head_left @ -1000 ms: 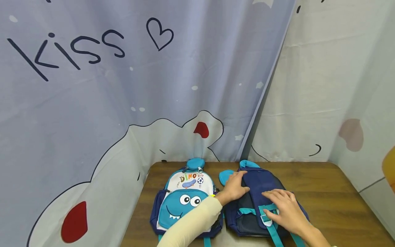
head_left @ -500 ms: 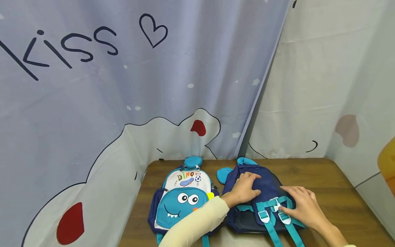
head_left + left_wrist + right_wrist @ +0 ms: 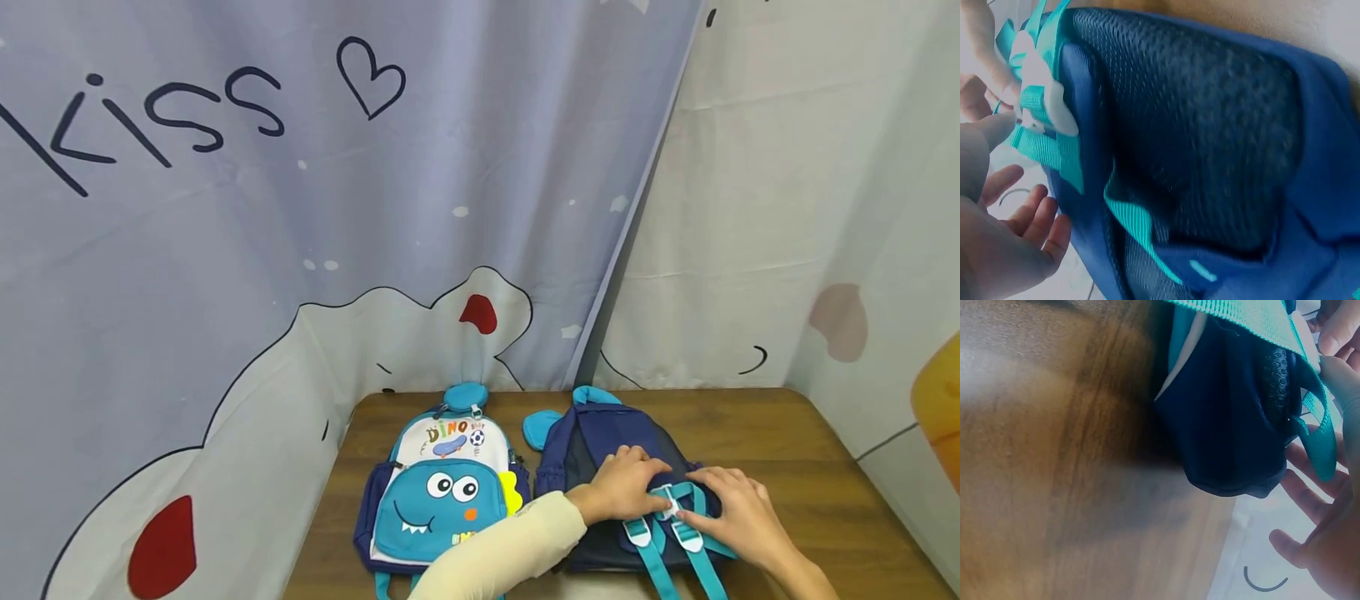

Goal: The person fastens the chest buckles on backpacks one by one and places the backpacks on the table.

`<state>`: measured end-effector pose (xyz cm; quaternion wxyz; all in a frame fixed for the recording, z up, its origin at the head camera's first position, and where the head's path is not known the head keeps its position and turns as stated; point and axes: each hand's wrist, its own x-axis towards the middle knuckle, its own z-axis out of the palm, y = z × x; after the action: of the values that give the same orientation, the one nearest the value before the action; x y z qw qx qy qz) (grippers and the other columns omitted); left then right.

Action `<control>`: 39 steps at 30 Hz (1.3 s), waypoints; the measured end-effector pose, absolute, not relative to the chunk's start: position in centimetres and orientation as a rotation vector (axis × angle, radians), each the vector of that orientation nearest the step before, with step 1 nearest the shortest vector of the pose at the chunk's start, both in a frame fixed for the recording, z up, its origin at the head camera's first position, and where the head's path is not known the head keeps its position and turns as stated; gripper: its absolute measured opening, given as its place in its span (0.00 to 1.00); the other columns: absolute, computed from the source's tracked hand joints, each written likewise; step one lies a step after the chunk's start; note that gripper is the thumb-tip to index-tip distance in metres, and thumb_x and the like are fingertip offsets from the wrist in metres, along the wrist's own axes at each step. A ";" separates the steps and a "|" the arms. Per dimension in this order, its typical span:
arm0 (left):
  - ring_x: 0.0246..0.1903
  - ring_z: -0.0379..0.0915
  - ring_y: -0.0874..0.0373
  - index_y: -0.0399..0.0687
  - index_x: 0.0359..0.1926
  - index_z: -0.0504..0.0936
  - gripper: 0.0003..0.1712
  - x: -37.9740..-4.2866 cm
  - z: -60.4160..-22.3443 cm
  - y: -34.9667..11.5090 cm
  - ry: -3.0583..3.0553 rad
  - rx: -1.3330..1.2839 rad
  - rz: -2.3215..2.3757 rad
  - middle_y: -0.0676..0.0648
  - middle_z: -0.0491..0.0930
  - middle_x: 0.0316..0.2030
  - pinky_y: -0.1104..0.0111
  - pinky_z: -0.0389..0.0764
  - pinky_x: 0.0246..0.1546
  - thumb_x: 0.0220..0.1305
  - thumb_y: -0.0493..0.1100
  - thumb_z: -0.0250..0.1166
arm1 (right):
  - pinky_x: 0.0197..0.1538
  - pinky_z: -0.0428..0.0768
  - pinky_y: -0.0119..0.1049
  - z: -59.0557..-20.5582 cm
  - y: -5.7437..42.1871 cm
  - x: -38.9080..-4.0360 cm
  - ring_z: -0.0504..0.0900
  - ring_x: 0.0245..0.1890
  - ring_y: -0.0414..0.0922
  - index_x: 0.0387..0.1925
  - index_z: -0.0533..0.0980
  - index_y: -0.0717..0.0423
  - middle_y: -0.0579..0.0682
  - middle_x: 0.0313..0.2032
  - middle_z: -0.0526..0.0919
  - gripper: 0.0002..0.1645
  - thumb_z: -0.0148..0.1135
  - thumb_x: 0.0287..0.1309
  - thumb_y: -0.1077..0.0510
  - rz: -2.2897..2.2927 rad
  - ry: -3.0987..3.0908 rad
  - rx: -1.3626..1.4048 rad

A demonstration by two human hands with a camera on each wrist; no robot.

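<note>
Navy backpack point(image 3: 633, 427) is lying at lower right of centre, back panel showing, contents hidden. White buckle point(image 3: 671, 502) is sitting among teal straps point(image 3: 706, 573), which are running off the bottom edge. Left hand point(image 3: 621, 487) is touching the buckle with its thumb, other fingers loosely bent, gripping nothing. Right hand point(image 3: 738, 517) is spreading its fingers beside the straps, thumb near the buckle; contact is perhaps being made, hard to confirm. Dino backpack point(image 3: 438, 512) is lying at lower centre, insides unseen, pale sleeve point(image 3: 510, 543) covering its lower right corner.
</note>
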<state>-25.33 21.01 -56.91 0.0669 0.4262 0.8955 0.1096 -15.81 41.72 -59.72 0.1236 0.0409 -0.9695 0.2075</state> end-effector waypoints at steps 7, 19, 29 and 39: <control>0.53 0.70 0.66 0.79 0.65 0.81 0.24 -24.7 -57.8 21.8 2.711 1.315 0.223 0.63 0.78 0.55 0.69 0.71 0.47 0.70 0.67 0.66 | 0.51 0.68 0.73 -60.4 41.4 -15.6 0.79 0.55 0.62 0.51 0.86 0.51 0.55 0.53 0.87 0.34 0.82 0.49 0.36 0.600 -2.802 0.127; 0.41 0.68 0.69 0.70 0.45 0.84 0.14 -24.2 -58.6 20.8 2.727 1.325 0.397 0.65 0.77 0.40 0.72 0.66 0.40 0.69 0.68 0.68 | 0.51 0.69 0.72 -60.2 41.1 -15.5 0.79 0.55 0.60 0.46 0.87 0.47 0.53 0.52 0.87 0.25 0.84 0.48 0.43 0.581 -2.812 0.170; 0.37 0.68 0.70 0.66 0.39 0.83 0.10 -25.2 -57.9 18.4 2.808 1.406 0.586 0.64 0.77 0.37 0.78 0.64 0.37 0.69 0.60 0.72 | 0.55 0.67 0.71 -58.9 40.3 -17.0 0.80 0.52 0.56 0.42 0.89 0.46 0.51 0.49 0.88 0.20 0.85 0.47 0.47 0.490 -2.785 0.298; 0.35 0.65 0.71 0.64 0.42 0.86 0.09 -24.7 -58.3 15.7 2.799 1.348 0.703 0.62 0.75 0.35 0.81 0.65 0.37 0.72 0.59 0.68 | 0.58 0.64 0.72 -58.6 39.1 -17.0 0.76 0.50 0.52 0.30 0.86 0.38 0.45 0.45 0.84 0.11 0.84 0.47 0.49 0.470 -2.865 0.297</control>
<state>-24.70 15.67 -58.28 -0.0220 0.4231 0.8786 0.2205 -17.03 39.10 -58.58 0.1115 0.1013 -0.9756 0.1599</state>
